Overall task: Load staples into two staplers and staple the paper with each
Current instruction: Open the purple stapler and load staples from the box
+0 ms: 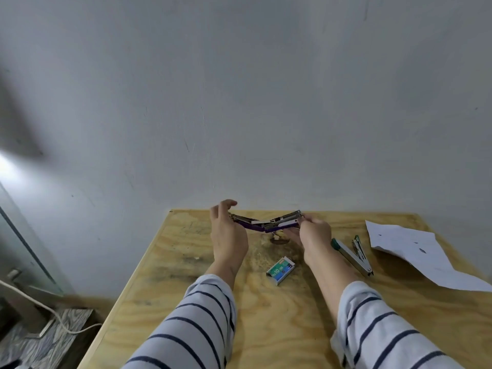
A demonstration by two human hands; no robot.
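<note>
At frame centre, above the plywood table [186,262], a purple stapler [262,227] is splayed open in a shallow V. The left hand [228,235] grips one end, fingers loosely curled; the right hand [314,235] pinches the other. The staple box [281,270] below appears closed. A green stapler [354,255] lies open beside the paper [415,251] at right.

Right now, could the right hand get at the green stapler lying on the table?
Probably yes. The green stapler lies open just right of the right hand, nothing between them, but that hand is holding the purple stapler and would need to let go.
</note>
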